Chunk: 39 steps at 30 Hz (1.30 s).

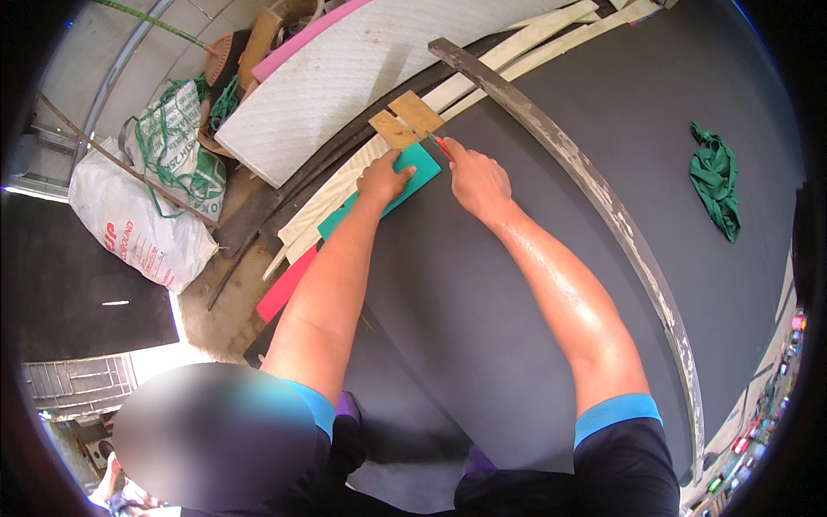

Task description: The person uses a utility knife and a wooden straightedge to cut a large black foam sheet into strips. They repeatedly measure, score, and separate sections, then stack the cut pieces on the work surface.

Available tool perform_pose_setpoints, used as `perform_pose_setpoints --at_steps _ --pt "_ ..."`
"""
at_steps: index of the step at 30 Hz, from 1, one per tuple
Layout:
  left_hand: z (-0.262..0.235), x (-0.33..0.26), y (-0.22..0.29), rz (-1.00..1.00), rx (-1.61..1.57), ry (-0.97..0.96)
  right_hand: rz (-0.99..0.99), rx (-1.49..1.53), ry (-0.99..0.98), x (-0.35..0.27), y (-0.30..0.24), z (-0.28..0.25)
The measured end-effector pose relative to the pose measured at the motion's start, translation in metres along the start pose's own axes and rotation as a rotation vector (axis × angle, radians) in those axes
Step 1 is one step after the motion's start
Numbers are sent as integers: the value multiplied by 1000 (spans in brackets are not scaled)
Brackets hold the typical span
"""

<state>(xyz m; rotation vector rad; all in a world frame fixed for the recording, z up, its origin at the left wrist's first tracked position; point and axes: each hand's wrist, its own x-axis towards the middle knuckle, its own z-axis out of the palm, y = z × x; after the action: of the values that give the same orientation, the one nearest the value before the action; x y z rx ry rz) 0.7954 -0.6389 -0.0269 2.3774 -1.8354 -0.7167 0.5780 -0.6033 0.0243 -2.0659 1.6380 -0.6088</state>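
Workpiece position: the green slab (420, 175) is lying at the far left border of the dark grey surface (517, 345), with pale wooden slats (332, 191) running beside it on the left. Two tan flat pieces (418, 114) are lying just beyond its far end.

Left hand (383, 178): it is resting on top of the green slab, thumb spread across it; whether the fingers are gripping the edge cannot be told. Right hand (479, 183): it is grasping a slim red tool (443, 148), the index finger reaching along it and the tip pointing toward the slab's far end and the tan pieces. The tool's exact kind is not showing clearly.

Step in hand: the operator is apparently steadying the slab with the left hand while guiding the tool at its far end; whether the tip is touching is uncertain.

Next move: it is probably calling for firm left-hand pressure, with fingers staying clear of the tip, and a controlled right-hand stroke.

Surroundings: a weathered strip (593, 179) is curving across the surface to the right, and a green cloth (715, 183) is lying beyond it.
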Motion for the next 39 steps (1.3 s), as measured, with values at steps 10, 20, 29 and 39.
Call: perform_pose_setpoints --at_steps 10,20,29,39 --pt "6 -4 -7 60 -39 69 -39 -149 -144 29 -14 22" --pt "10 -3 -10 73 -28 98 -44 -239 -190 37 -19 28" --pt "7 -5 -9 54 -42 66 -1 -259 -302 28 -30 9" --pt "54 -131 36 393 11 500 357 216 -10 -145 77 -43"
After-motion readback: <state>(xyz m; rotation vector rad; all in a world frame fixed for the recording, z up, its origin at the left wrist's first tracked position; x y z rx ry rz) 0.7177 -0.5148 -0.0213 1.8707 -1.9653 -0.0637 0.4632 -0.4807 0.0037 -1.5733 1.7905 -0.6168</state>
